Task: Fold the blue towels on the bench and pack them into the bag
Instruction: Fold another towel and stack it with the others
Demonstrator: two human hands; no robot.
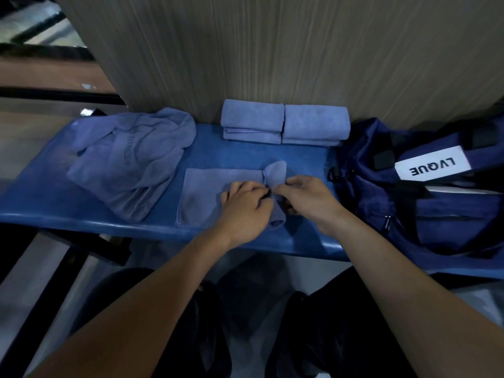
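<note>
A small blue towel (203,193) lies on the blue bench (234,156) in front of me, its right side bunched and lifted. My left hand (245,211) grips the bunched cloth from the left. My right hand (305,199) pinches the same fold from the right, and a flap (275,171) sticks up behind the fingers. Two folded towel stacks (252,122) (316,124) sit side by side against the wall. A loose towel (131,159) with printed lettering lies crumpled at the left. The navy bag (436,208) rests at the right end of the bench.
A wood-grain wall panel (272,50) rises right behind the bench. The bag carries a white label (433,166) and black straps. My dark-clothed legs (313,323) are below the bench's front edge. A dark frame (90,244) and pale floor lie at the lower left.
</note>
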